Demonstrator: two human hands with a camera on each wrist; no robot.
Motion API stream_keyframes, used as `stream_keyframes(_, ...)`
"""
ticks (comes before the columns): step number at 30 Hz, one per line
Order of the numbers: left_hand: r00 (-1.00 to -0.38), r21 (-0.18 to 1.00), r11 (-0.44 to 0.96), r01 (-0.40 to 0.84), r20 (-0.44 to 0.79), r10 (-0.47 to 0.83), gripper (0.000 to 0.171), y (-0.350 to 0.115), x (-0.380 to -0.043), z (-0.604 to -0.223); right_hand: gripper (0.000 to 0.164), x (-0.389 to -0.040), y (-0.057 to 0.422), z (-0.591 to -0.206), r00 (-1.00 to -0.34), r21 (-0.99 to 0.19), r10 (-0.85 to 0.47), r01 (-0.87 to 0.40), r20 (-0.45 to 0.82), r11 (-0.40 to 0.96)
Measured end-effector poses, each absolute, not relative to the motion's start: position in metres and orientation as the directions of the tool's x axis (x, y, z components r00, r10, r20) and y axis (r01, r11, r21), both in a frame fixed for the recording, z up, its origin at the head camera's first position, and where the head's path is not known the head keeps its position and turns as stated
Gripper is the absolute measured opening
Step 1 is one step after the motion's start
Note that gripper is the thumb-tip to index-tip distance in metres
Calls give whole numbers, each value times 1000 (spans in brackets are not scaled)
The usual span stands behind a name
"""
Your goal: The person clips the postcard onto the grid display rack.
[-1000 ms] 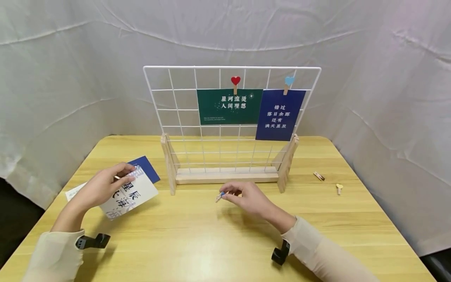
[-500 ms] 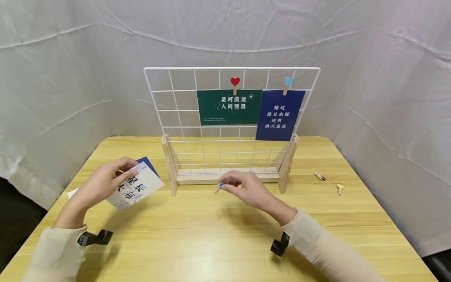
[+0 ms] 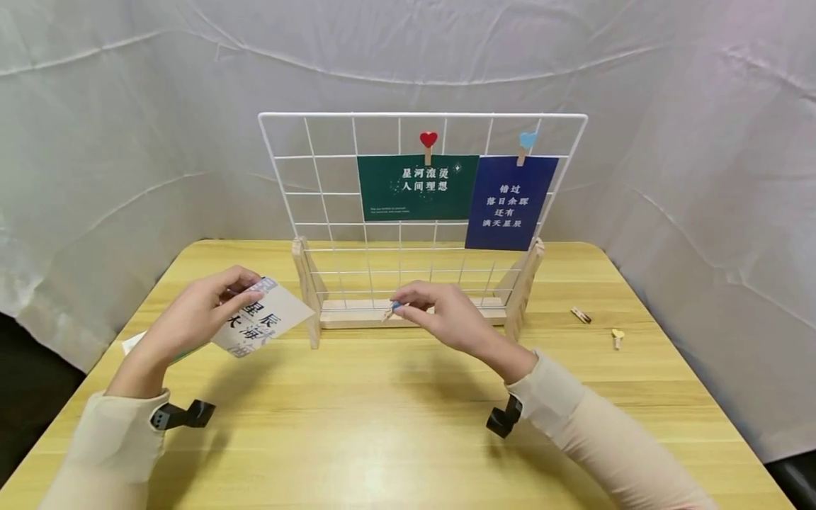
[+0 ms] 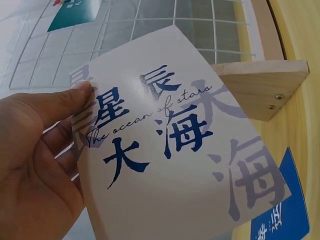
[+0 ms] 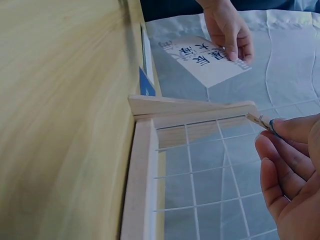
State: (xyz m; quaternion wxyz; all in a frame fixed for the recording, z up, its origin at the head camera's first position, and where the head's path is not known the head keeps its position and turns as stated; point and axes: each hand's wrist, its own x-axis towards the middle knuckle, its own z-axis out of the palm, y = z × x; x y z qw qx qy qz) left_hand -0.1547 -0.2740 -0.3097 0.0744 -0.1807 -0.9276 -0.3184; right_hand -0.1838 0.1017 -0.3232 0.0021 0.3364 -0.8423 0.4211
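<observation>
My left hand (image 3: 197,312) pinches a white card (image 4: 150,190) along one edge, thumb on its printed face. Dark blue characters and "The ocean of stars" are written on it. It is raised over the table, tilted, left of the wire grid rack (image 3: 357,319). Between thumb and fingertips, my right hand (image 3: 455,322) pinches a small wooden clothespin (image 5: 259,121) with a blue top, in front of the rack's lower middle. On the grid hang a green card (image 3: 395,204) under a red heart clothespin (image 3: 428,139) and a navy card (image 3: 508,237) under a light blue one (image 3: 527,140).
Two loose clothespins, one dark-ended (image 3: 581,315) and one yellow-topped (image 3: 617,338), lie on the table to the right. A blue card (image 4: 292,205) lies beneath the raised white card. Another pale card (image 3: 130,343) shows past my left wrist. White cloth (image 3: 127,142) surrounds the table.
My left hand has lifted the white card and carried it rightward toward the rack, covering the blue card in the head view. My right hand has moved up and forward with its clothespin.
</observation>
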Motion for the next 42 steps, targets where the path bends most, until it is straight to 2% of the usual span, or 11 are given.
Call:
stream_keyframes(8,-916,596,696,400,281,286,18,-269,-158,-305,15,-190,96,-309,-753,-681,-573,-607,325,410)
stream_keyframes(22,-900,589,685,430,336,276,20,-257,-167,-299,18,-198,91,-282,-760,-649,-554,-616,341,446)
stream_keyframes(27,-893,580,685,441,358,272,22,-252,-170,-297,21,-201,88,-273,-735,-635,-559,-649,383,419)
stream_keyframes(33,-895,615,658,435,379,237,21,-245,-174,-294,18,-205,85,-260,-702,-612,-558,-691,443,384)
stream_keyframes(42,-893,666,609,431,410,184,17,-239,-181,-289,18,-209,82,-247,-697,-589,-549,-703,461,398)
